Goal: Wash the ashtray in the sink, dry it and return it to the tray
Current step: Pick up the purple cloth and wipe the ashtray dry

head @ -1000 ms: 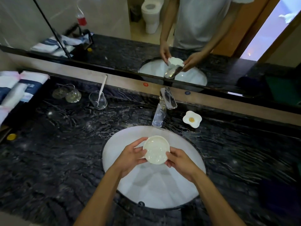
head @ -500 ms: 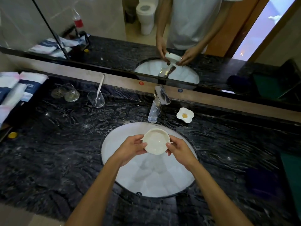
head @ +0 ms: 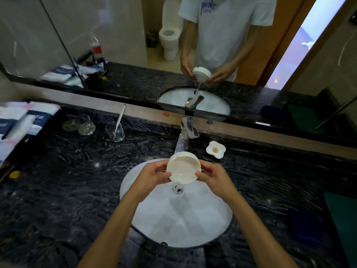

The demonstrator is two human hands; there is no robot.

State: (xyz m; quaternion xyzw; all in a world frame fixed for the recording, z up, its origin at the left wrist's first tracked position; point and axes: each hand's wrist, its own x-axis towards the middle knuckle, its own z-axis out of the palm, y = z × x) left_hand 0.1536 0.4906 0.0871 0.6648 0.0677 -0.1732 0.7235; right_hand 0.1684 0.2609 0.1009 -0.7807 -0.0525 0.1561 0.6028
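A round cream ashtray (head: 182, 168) is held above the white oval sink (head: 208, 225), just in front of the chrome tap (head: 186, 135). It is tipped toward me, and a thin stream of water runs from its lower rim onto the drain (head: 177, 189). My left hand (head: 152, 176) grips its left edge and my right hand (head: 211, 176) grips its right edge. The mirror shows the same pour.
The counter is dark marble (head: 67, 190). Left of the tap stand a glass with a white stick (head: 115, 131) and two overturned glasses (head: 82, 125). Folded towels (head: 21, 122) lie far left. A white flower-shaped dish (head: 215, 149) sits right of the tap. A green mat (head: 345, 219) is at the right edge.
The ashtray went from level to tipped toward me, and water now pours out of it into the sink. Both hands rose slightly with it.
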